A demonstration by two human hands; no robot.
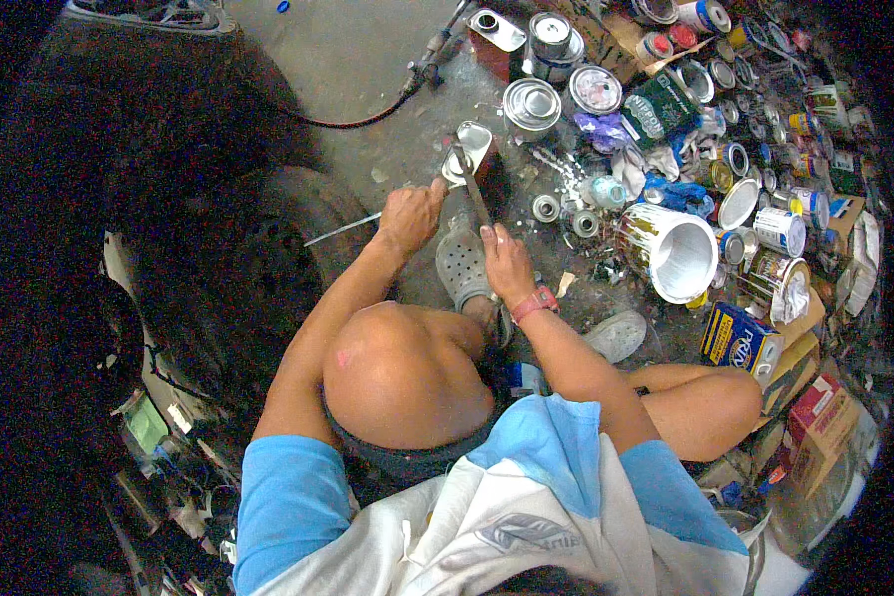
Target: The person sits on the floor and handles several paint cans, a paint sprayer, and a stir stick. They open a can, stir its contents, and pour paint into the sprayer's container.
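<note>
My left hand (410,213) is closed around a thin, light-coloured rod (340,229), whose long end sticks out to the lower left. Its other end reaches toward the top of a rectangular metal can (480,138) with a pale top and reddish-brown side. In my right hand (508,264) is a flat, dark bar (475,195), gripped near its lower end. The bar's far end lies over the can's top, around the round opening. Whether either tip touches the can is too small to tell. The can stands on the floor just beyond my left shoe (459,266).
A white-lined bucket (683,255) lies tipped at the right, among many paint cans. Round cans (531,103) and another rectangular can (498,30) stand beyond. A hose with a spray gun (423,72) lies at the far left of them. A tyre (298,223) is at the left.
</note>
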